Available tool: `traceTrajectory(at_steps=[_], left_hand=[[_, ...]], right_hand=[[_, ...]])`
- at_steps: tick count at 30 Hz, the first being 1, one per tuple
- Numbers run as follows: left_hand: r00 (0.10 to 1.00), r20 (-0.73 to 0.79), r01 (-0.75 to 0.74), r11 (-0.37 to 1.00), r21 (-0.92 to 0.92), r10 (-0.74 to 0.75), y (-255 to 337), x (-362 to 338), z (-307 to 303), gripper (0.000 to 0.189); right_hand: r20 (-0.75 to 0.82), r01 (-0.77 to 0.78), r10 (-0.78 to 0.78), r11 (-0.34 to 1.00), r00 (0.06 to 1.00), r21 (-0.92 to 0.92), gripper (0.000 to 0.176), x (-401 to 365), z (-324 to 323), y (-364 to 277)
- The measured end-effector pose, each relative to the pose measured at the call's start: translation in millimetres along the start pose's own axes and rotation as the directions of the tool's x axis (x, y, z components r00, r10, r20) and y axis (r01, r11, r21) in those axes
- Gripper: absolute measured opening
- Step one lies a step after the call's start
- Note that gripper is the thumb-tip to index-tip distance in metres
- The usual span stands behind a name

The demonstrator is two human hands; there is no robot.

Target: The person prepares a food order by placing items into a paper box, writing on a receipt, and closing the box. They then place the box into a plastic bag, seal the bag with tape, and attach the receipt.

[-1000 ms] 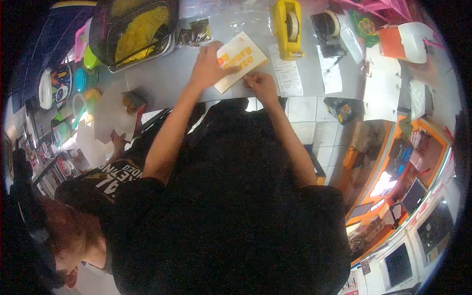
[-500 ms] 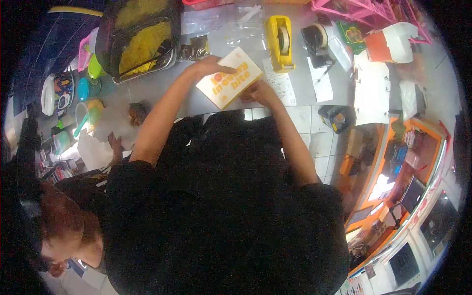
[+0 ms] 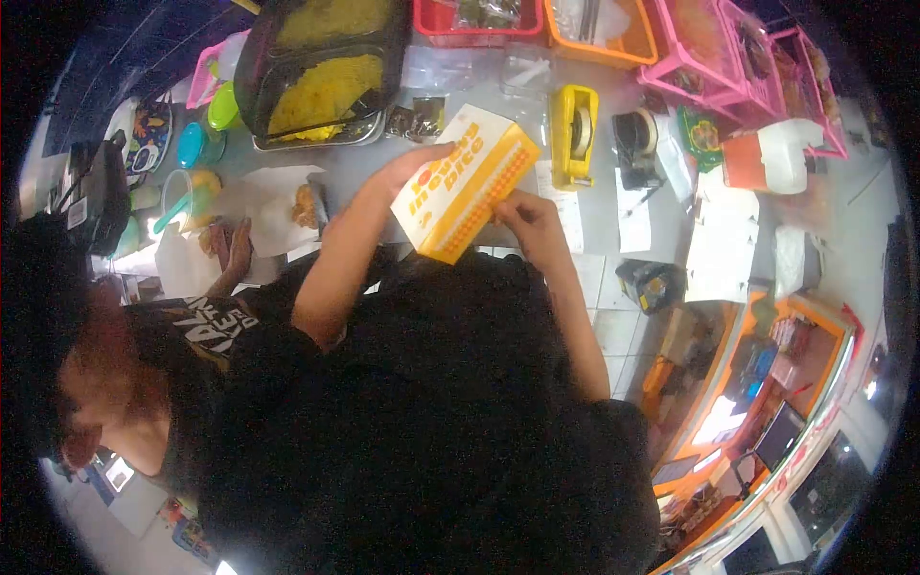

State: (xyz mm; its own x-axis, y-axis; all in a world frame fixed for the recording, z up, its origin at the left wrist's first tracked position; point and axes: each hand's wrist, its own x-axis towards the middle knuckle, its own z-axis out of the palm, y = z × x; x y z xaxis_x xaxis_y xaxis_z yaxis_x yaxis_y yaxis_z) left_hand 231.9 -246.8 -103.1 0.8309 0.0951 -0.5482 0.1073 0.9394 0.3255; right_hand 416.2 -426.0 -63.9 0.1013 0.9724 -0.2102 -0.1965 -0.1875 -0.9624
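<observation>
Black top, short sleeves, bare forearms; left hand, right hand ungloved

The rectangular cardboard box has a white face with orange lettering and a yellow side patterned orange; the plastic tape dispenser is yellow.

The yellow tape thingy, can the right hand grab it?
Probably yes: the right hand is close to the tape dispenser, with only a flat paper slip visible between. But its fingers are at the edge of the box, so it may have to leave that first.
</observation>
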Motion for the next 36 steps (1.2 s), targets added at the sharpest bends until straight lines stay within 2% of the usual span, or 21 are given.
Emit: traceTrajectory(at_steps=[3, 6, 7, 8, 9, 11, 13, 14, 15, 16, 17, 18, 20, 21, 22, 23, 26, 29, 32, 34, 36], left_hand=[[0.941, -0.299, -0.019, 0.905, 0.426, 0.161, -9, -13, 29, 0.064], [0.78, -0.454, 0.14, 0.587, 0.798, 0.431, 4, -47, 60, 0.073], [0.875, -0.18, 0.143, 0.115, 0.983, 0.449, 2, -33, 19, 0.066], [0.895, 0.137, 0.211, -0.674, 0.708, 0.425, 1, -20, -21, 0.059], [0.833, 0.415, 0.269, -0.924, 0.272, 0.365, 0, -5, -64, 0.052], [0.848, 0.398, 0.187, -0.9, 0.394, 0.35, 8, 17, -86, 0.052], [0.937, 0.137, 0.209, -0.827, 0.521, 0.323, 13, 7, 4, 0.049], [0.783, -0.002, 0.094, -0.115, 0.989, 0.622, 4, -28, 54, 0.049], [0.716, 0.199, 0.057, -0.34, 0.939, 0.669, -10, -8, 7, 0.053], [0.777, 0.343, 0.144, -0.679, 0.72, 0.528, -6, 5, -21, 0.044], [0.827, 0.43, 0.201, -0.906, 0.374, 0.361, 0, 16, -37, 0.038], [0.87, 0.314, 0.226, -0.874, 0.431, 0.38, 1, 16, -24, 0.038], [0.801, 0.235, 0.274, -0.687, 0.673, 0.551, -19, 4, -18, 0.039], [0.684, 0.222, 0.231, -0.495, 0.838, 0.695, -34, 1, -22, 0.04], [0.664, -0.164, -0.049, 0.261, 0.964, 0.73, -48, -1, 5, 0.044], [0.757, -0.465, -0.248, 0.861, 0.444, 0.458, -59, 1, 30, 0.049], [0.696, -0.544, -0.19, 0.851, 0.49, 0.469, -82, 25, 20, 0.046], [0.619, -0.596, -0.155, 0.824, 0.546, 0.511, -90, 53, 3, 0.043], [0.485, -0.498, 0.114, 0.513, 0.851, 0.719, -75, 54, 24, 0.044], [0.363, -0.464, 0.096, 0.463, 0.881, 0.808, -82, 61, 7, 0.049], [0.258, -0.132, 0.377, 0.026, 0.926, 0.957, -82, 59, -15, 0.05]], right_hand=[[-0.03, 0.101, -0.105, 0.988, 0.994, -0.116, 0.018, -6, 0, 7], [-0.006, 0.045, -0.044, 0.999, 0.999, 0.02, 0.016, -6, 6, 3], [0.032, 0.096, -0.097, 0.995, 0.995, 0.029, 0.016, 0, 2, 11], [0.053, 0.141, -0.143, 0.989, 0.988, 0.036, 0.017, 4, 1, 19], [-0.026, 0.12, -0.123, 0.988, 0.992, -0.098, 0.018, 8, 4, 18], [-0.047, 0.218, -0.225, 0.969, 0.973, -0.115, 0.02, 15, 10, 16], [-0.066, 0.214, -0.228, 0.962, 0.971, -0.167, 0.02, 9, 4, 18], [-0.043, 0.174, -0.186, 0.966, 0.982, -0.192, 0.02, 7, -1, 22], [-0.02, 0.136, -0.143, 0.966, 0.989, -0.218, 0.019, 6, -7, 26], [0.031, 0.033, -0.029, 0.993, 0.999, -0.113, 0.018, 7, -12, 29], [-0.011, 0.056, -0.06, 0.968, 0.998, -0.245, 0.019, 7, -14, 27], [-0.026, 0.03, -0.037, 0.974, 0.999, -0.226, 0.02, 8, -20, 43], [-0.101, -0.119, 0.085, 0.909, 0.991, -0.4, 0.019, -6, -29, 27], [-0.156, -0.169, 0.114, 0.894, 0.981, -0.415, 0.019, -15, -38, 29], [-0.21, -0.219, 0.138, 0.876, 0.968, -0.43, 0.018, -29, -50, 38], [-0.265, -0.272, 0.166, 0.856, 0.95, -0.44, 0.018, -45, -64, 48], [-0.48, -0.256, 0.181, 0.962, 0.858, -0.096, 0.017, -96, -112, 89], [-0.694, -0.329, 0.155, 0.936, 0.703, -0.124, 0.016, -132, -154, 100], [-0.783, -0.3, 0.065, 0.941, 0.618, -0.158, 0.017, -144, -177, 73], [-0.824, -0.33, -0.022, 0.91, 0.566, -0.25, 0.017, -154, -202, 71], [-0.846, -0.332, -0.09, 0.894, 0.525, -0.301, 0.018, -161, -218, 56]])
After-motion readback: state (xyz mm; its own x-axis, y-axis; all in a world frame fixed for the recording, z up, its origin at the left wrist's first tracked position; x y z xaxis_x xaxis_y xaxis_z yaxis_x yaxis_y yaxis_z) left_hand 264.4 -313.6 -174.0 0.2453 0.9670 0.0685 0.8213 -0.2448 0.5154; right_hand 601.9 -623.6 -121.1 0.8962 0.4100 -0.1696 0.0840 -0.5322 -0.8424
